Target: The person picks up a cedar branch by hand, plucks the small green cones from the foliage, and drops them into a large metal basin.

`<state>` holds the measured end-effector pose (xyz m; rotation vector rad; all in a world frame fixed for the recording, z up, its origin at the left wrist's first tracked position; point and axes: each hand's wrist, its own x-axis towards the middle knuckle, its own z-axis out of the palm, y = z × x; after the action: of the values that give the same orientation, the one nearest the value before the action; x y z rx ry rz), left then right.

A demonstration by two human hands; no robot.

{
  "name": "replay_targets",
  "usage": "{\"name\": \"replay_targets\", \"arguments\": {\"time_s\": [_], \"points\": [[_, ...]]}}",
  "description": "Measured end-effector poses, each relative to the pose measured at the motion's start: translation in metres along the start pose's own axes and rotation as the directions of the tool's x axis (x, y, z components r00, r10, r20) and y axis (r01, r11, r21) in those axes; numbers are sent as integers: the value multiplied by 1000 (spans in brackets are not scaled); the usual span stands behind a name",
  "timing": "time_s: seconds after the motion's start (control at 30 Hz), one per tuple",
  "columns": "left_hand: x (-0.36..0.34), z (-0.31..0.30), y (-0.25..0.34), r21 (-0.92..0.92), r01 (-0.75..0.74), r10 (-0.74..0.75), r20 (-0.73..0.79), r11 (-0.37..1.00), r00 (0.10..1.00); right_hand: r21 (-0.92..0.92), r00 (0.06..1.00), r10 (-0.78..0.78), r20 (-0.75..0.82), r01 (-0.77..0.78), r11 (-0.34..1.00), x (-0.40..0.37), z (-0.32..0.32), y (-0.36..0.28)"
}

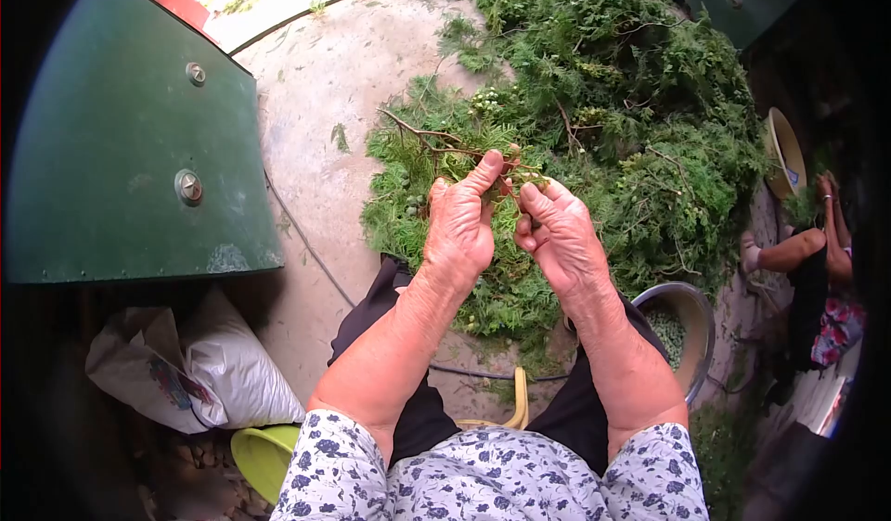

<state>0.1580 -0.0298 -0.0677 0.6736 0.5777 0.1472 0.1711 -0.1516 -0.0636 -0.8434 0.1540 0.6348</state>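
Observation:
My left hand (461,215) is closed around a leafy evergreen branch (416,131), its thumb pressed on the stem. The bare woody end of the branch sticks out to the upper left. Close beside it, my right hand (560,229) pinches at thin twigs of the same branch with thumb and forefinger; whether anything else is between those fingertips is too small to tell. Beneath and beyond both hands spreads a big heap of green evergreen cuttings (640,150). Small pale green cones or berries show among the sprigs.
A metal basin (701,321) with small green pieces stands by my right knee. Left are a green metal door (121,150), white sacks (237,363) and a lime-green basin (260,456). A cable (311,247) crosses the floor. Another person (817,252) sits at far right near a tan basin (784,150).

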Motion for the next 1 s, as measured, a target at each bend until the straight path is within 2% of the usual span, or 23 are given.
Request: {"name": "replay_targets", "arguments": {"time_s": [0.03,0.07,0.13,0.17,0.27,0.33,0.4,0.43,0.47,0.57,0.6,0.67,0.7,0.73,0.77,0.8,0.83,0.87,0.93,0.97,1.0], "points": [[-2,2,-2,-31,-4,4,2,1000,1000,-101,999,-15,-43,10,995,-1,6,1],[-3,1,-2,-31,-4,4,2,1000,1000,-101,999,-15,-43,11,995,-2,9,1],[-3,0,-1,23,98,-99,72,995,992,-182,1000,-14,-17,11,983,-3,13,0],[-1,0,-3,-6,94,-93,118,996,989,-242,999,-10,-53,-3,970,-4,15,-2],[-2,-4,-4,12,110,-110,171,994,979,-244,995,-41,-94,17,970,-1,11,-7],[-5,0,0,51,116,-124,202,992,971,-254,991,-125,-40,111,961,1,11,-18],[-14,6,4,84,167,-181,194,982,964,-302,978,-163,-127,118,946,-4,17,-34],[-15,3,4,162,154,-190,236,975,953,-323,978,-193,-75,159,933,-2,12,-40],[-15,1,4,161,153,-189,240,975,952,-339,979,-200,-51,171,925,-1,9,-46],[-19,3,12,369,175,-298,310,913,903,-361,975,-221,-14,202,911,0,-2,-62],[-17,1,15,368,172,-297,315,914,902,-377,973,-232,13,220,900,0,-5,-70],[-13,-5,18,641,-94,-173,341,761,924,-386,971,-239,-17,215,897,-1,-6,-76],[-14,-2,15,740,-291,67,318,607,946,-389,969,-248,-10,225,893,-2,-6,-79],[-13,0,14,739,-290,67,316,608,946,-392,967,-256,-2,235,890,-2,-8,-82],[-11,2,14,784,-494,288,408,375,866,-413,972,-228,55,230,881,-2,-12,-86],[-10,3,15,779,-620,460,521,88,719,-413,973,-225,57,228,882,-2,-14,-87],[-12,5,18,741,-663,489,618,-103,615,-432,977,-188,95,211,877,-3,-15,-89],[-11,6,20,743,-662,490,617,-102,616,-452,980,-150,133,194,870,-3,-16,-89],[-9,9,20,622,-764,422,747,-172,514,-444,981,-111,160,171,880,-5,-13,-88],[-8,8,18,622,-739,404,765,-260,502,-435,980,-74,185,150,888,-6,-12,-87],[-8,6,19,624,-737,403,764,-259,504,-434,980,-72,184,147,889,-7,-10,-86]]}}
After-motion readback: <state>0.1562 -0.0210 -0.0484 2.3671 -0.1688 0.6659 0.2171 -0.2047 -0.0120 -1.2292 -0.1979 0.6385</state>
